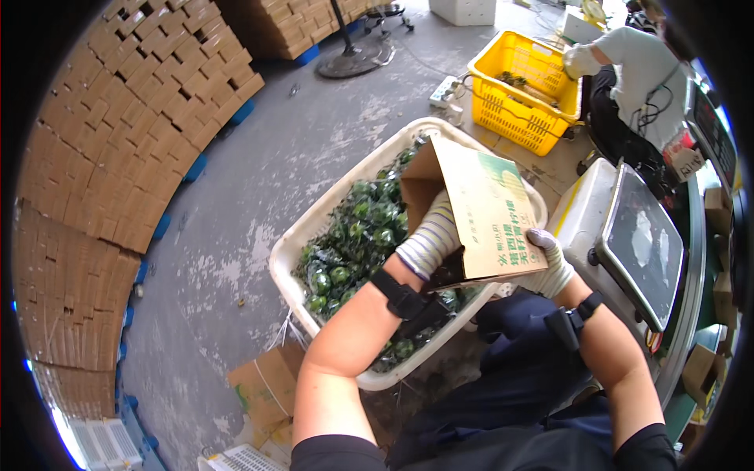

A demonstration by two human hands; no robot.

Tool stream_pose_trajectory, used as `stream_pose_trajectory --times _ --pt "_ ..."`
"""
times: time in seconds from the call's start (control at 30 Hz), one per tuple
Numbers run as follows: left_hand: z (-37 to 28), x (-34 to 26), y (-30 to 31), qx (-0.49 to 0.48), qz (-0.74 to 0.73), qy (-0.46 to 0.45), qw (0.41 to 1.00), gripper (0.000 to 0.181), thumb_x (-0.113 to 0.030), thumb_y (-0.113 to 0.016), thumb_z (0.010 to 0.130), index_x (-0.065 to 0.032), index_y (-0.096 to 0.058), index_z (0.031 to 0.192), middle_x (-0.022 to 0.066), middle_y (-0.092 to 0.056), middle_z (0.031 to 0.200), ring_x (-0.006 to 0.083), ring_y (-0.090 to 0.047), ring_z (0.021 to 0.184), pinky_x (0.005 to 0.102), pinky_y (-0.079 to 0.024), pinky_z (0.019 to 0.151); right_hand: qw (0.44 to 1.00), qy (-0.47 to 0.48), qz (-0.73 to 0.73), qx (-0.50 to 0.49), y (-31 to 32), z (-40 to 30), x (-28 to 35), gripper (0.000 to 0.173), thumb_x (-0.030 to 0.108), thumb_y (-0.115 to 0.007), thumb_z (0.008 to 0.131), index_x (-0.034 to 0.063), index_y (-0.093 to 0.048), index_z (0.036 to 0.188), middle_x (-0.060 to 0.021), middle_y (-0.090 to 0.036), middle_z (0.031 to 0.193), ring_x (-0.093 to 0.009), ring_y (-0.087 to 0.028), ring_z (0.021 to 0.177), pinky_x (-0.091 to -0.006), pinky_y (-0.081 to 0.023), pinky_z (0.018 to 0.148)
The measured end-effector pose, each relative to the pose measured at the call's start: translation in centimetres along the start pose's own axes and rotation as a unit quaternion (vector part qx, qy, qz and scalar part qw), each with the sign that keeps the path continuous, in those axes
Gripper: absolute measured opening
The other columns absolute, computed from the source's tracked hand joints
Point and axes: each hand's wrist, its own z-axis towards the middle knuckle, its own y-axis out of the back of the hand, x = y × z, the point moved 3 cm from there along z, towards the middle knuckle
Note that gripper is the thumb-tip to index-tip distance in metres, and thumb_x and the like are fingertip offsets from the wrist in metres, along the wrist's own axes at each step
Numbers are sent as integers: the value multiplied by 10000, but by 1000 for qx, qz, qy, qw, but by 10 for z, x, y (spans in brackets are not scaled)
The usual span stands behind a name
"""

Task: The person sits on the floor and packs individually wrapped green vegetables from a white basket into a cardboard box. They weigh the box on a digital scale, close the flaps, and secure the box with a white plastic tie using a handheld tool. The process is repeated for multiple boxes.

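A printed cardboard box [492, 215] is tilted over a white plastic tub [347, 187], its open side towards the left. My left hand [433, 235], in a striped knit glove, reaches into that opening; its fingers are hidden inside. On the box's near right corner, my gloved right hand [551, 262] grips with the thumb on the printed face and the other fingers underneath. Many green round fruits [377, 221], wrapped in clear plastic, fill the tub below. The box's contents cannot be seen.
A bench scale [642, 244] stands at the right on a white foam box [580, 203], beside a conveyor [689, 329]. Beyond the tub are a yellow crate [518, 112] and a seated person [642, 76]. Stacked cartons [135, 118] line the left; flattened cardboard [268, 380] lies near my left arm.
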Motion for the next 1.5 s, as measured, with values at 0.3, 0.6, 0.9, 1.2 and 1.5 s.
stream_pose_trajectory --times 0.3,0.6,0.9,1.2,1.5 --pt "-68 -108 -150 131 316 -289 894 233 -101 -563 962 -13 -624 1169 80 -679 1032 109 -628 896 262 -506 804 978 160 78 109 -43 -48 39 657 504 -625 801 99 -540 1311 -163 -566 1312 -404 -499 1234 -647 -329 1028" --pt "-117 42 -277 298 675 -460 493 619 -277 -716 749 5 -536 1270 199 -608 1098 386 -544 1070 487 -415 944 919 380 91 54 5 -164 54 775 673 -567 763 75 -585 1255 -169 -570 1299 -365 -504 1224 -538 -352 1072" --pt "-46 190 -371 378 572 -523 506 283 -109 -731 672 -93 -609 926 121 -600 846 355 -550 889 462 -439 812 976 196 97 8 90 -320 55 1007 840 -386 774 42 -415 1386 -230 -437 1401 -416 -449 1249 -617 -377 1007" --pt "-44 193 -354 387 607 -541 436 428 -352 -778 686 -116 -641 1016 84 -627 976 340 -542 1046 527 -350 968 756 -17 -579 -305 80 -376 47 585 537 -488 934 50 -570 1247 -117 -662 1066 -293 -628 965 -406 -486 886" --pt "-42 187 -362 291 667 -555 402 504 -464 -744 735 -70 -645 1035 111 -627 962 336 -562 1007 536 -336 987 495 -133 -804 -303 63 -361 41 563 508 -528 914 34 -596 1210 -185 -658 1114 -358 -611 1069 -428 -476 916"
